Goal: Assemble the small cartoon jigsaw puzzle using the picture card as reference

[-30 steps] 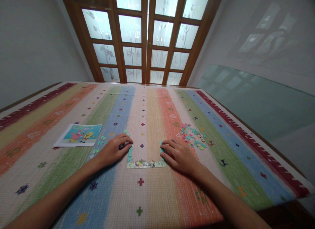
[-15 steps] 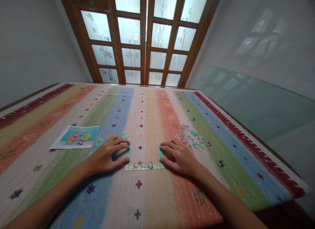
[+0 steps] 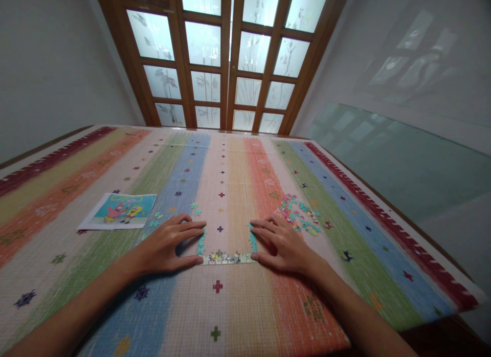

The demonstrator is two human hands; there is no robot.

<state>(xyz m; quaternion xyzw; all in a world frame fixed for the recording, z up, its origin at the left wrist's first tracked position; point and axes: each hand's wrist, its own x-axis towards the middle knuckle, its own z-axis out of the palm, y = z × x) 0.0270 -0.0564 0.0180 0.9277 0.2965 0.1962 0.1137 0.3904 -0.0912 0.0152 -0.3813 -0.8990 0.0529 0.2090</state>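
Both forearms are running off the lower edge of the view. The left hand is lying flat with its fingers extended and slightly spread, gripping nothing. Its fingertips are touching the left strip of the puzzle border, and its thumb is reaching toward the lower left corner. Whether a piece is lying under the palm cannot be told.

The right hand is also lying flat, with fingers spread and fingertips touching the right strip. The puzzle border is lying between the two hands on the striped tablecloth, forming a U open at the far side. The print on its pieces is too small to make out.

The loose pieces are lying in a heap just beyond the right hand. The reference picture is lying well to the left.

Compared with one second ago, the left hand is no longer curled; its fingers are now lying straight.
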